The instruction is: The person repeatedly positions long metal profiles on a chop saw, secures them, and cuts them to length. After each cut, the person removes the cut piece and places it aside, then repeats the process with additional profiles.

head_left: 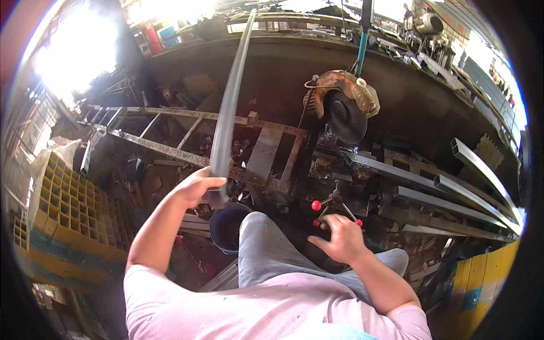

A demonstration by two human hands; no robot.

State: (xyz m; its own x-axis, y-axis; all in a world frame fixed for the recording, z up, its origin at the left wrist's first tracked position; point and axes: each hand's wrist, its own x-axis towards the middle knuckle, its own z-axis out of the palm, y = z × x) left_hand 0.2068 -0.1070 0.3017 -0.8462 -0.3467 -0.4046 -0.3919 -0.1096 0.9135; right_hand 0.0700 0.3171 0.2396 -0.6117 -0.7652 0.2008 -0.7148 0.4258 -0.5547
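My left hand is closed round the near end of a long grey metal square tube. The tube slants up and away toward the far wall. Over a three-spoked handle with red knobs hovers my right hand, thumb spread apart from its loosely bent fingers. Whether those fingertips touch a knob cannot be made out. Beyond the handle hangs an orange cut-off saw with a large dark disc.
A dark bucket stands beside my left knee. A metal ladder-like frame lies at the left, near stacked yellow square tubes. On the right, several grey square tubes rest over rails, with a yellow stack nearer me.
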